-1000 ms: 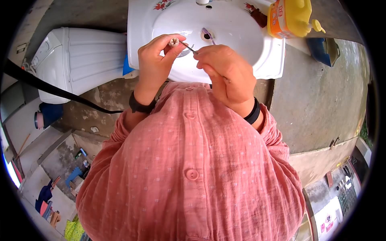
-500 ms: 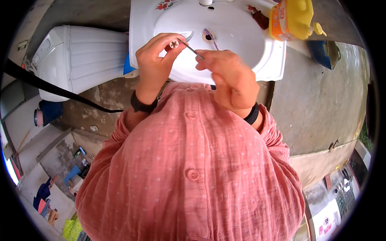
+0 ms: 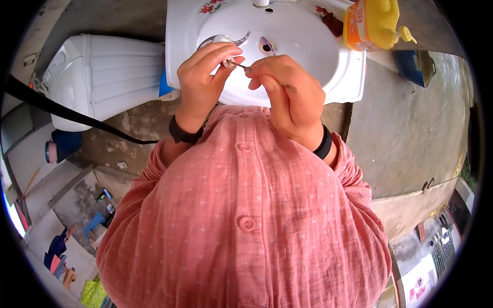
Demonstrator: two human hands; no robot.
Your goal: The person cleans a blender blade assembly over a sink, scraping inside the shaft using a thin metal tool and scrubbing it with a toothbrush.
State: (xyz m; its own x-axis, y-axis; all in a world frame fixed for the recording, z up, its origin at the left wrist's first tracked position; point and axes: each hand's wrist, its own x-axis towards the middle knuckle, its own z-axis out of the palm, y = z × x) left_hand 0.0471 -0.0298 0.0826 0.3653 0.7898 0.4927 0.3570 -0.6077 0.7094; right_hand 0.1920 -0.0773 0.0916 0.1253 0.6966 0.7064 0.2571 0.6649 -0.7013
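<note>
Over the near left part of a white sink (image 3: 313, 61), my left hand (image 3: 205, 74) pinches a small white piece (image 3: 228, 62) with an opening in its end. My right hand (image 3: 292, 90) is closed on a thin dark rod (image 3: 239, 65), whose far end meets the white piece. Behind my left fingers a curved grey object (image 3: 242, 39) lies in the basin, partly hidden. A purple toothbrush-like item (image 3: 267, 44) rests by the drain, its near end hidden by my right hand.
A yellow jug (image 3: 372, 25) with an orange label stands at the sink's right edge, beside a dark brown object (image 3: 333, 24). A white ribbed appliance (image 3: 113, 72) is on the left. A blue container (image 3: 411, 66) lies to the right.
The white piece has tilted toward my right hand, and the rod's end has moved from beside it to its opening. More of the curved grey object shows behind my left fingers.
</note>
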